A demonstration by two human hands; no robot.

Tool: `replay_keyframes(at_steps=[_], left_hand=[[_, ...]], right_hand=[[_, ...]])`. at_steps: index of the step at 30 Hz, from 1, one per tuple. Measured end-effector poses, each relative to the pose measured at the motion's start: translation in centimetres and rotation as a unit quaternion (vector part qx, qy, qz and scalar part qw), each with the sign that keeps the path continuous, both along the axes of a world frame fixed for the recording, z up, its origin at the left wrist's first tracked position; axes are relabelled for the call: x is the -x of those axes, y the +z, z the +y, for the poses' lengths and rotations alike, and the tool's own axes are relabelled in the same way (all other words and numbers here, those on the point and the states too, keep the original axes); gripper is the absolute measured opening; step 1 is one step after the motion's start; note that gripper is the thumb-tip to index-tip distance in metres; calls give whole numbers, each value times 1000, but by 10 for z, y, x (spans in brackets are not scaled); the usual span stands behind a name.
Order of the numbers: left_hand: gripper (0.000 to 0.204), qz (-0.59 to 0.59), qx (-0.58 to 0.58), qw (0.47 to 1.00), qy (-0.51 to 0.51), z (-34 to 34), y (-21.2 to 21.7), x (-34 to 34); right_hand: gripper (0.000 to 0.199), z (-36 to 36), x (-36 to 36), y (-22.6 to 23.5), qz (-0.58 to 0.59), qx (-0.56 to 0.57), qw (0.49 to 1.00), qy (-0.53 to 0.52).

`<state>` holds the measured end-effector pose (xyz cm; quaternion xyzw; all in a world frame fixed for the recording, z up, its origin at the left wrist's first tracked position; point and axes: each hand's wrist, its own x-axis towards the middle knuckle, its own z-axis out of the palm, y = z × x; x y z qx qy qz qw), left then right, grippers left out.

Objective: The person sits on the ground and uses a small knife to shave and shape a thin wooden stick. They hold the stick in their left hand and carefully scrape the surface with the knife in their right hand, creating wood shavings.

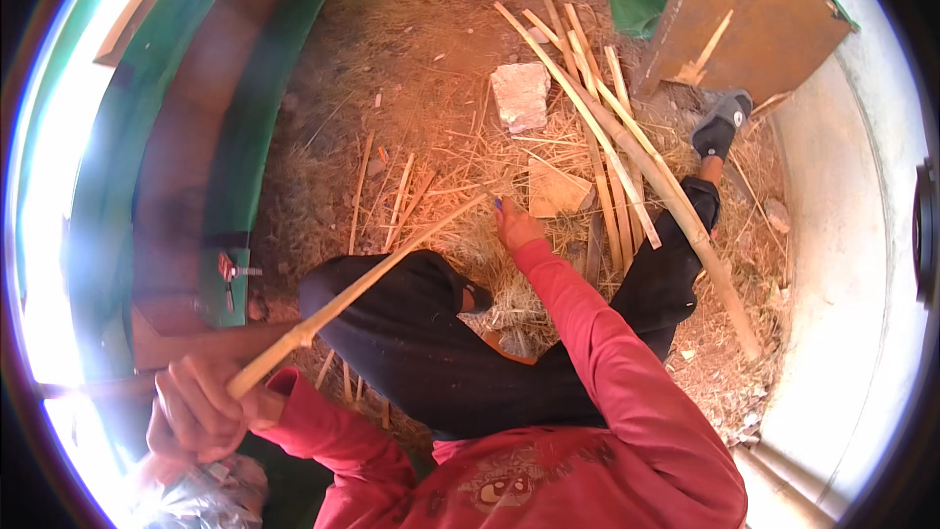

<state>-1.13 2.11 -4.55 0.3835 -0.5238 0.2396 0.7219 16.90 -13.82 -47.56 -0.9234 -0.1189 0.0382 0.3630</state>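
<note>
My left hand is closed around the thick end of a long, pale bamboo stick. The stick slants up to the right across my bent left leg, and its thin tip comes close to my right hand. The fingers of that hand are closed; a small blue bit shows at them, but what they hold is too small to make out. Beyond it, a flat tan block lies on the straw-strewn ground, with a pale stone farther off.
Several long bamboo poles lie to the right, some across my right leg. A brown board leans at the far right beside a white wall. Green sheeting lines the left side. Near the lower left is a clear plastic bag.
</note>
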Motion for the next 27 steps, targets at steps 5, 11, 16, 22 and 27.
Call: replay_keyframes(at_steps=[5, 11, 16, 22, 27], left_hand=[[46, -68, -34, 997, -27, 4, 0, -7], [57, -18, -75, 988, 138, -19, 0, 24], [71, -41, -31, 947, 318, -44, -12, 37], [71, -56, -58, 936, 343, -47, -17, 49], [45, -88, -48, 922, 375, -51, -25, 57]], right_hand=[[36, -17, 27, 35, 414, -356, 838, -20], [31, -41, 139, 234, 115, -327, 925, 157], [23, -38, 183, 264, 32, -328, 928, 171], [24, -34, 173, 234, -45, -172, 980, 89], [23, -41, 187, 240, -65, -194, 969, 136]])
